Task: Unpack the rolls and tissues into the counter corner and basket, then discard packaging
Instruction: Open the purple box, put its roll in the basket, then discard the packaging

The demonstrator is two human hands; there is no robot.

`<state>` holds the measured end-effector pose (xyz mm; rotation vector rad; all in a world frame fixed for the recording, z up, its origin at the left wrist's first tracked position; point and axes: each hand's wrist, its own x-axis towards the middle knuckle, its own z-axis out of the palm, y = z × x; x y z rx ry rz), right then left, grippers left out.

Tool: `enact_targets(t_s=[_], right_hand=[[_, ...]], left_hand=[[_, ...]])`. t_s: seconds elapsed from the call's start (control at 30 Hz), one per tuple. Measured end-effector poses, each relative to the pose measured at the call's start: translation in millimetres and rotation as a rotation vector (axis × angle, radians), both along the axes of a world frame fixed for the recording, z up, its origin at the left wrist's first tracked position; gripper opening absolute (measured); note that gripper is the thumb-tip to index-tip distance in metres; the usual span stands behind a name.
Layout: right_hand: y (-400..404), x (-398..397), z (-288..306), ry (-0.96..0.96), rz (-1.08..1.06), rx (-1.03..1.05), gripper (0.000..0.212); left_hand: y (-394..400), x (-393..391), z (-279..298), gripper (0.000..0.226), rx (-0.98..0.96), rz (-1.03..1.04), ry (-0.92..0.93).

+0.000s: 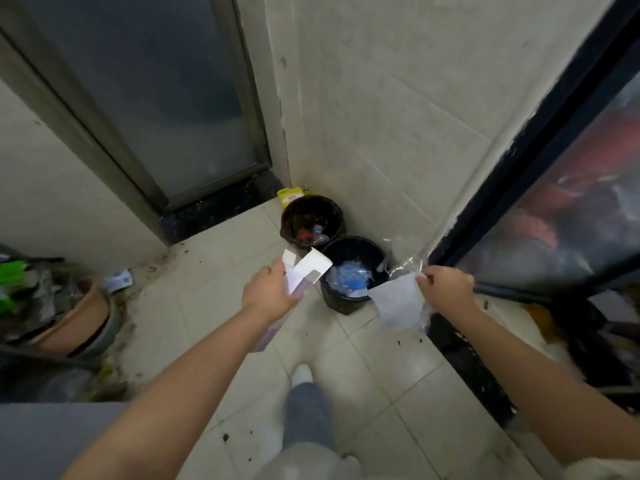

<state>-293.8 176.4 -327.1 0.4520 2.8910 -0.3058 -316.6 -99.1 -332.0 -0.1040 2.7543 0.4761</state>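
A person stands on a tiled floor facing a wall corner, both arms stretched forward. The left hand is closed around an opened cardboard box, white with loose flaps standing up past the fingers. The right hand pinches a clear plastic wrapper with a white panel, which hangs down from the fingertips. The two hands are well apart.

Between and just beyond the hands sits a black bin already holding clear plastic. A second bin, lined with a dark bag, stands farther out, behind the first, tucked into the corner. A small yellow pack lies behind that one.

This appears to be the last step, throwing away the packaging. To do it well, each hand should move fully over the nearer bin's opening before letting go; the wrapper is light and may drift or cling, so lowering it close to the rim first would help. The box may need folding to fit.

Counted: two bins, one box, one wrapper, two hands. No rolls or tissues are in sight.
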Motion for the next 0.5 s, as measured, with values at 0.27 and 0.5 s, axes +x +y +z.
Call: enact_targets(t_s=[0.27,0.5], right_hand=[[18.7,-119.8,-64.4,-0.214,-0.176,-0.122,0.032],[12.5,-200.3,-130.7,-0.425,-0.255,-0.227,0.031]], left_hand=[[34.5,-140.5,-58.0,0.082,0.173,0.002,-0.164],[73.1,-246.4,-126.2,0.067,0.215,0.092,-0.273]])
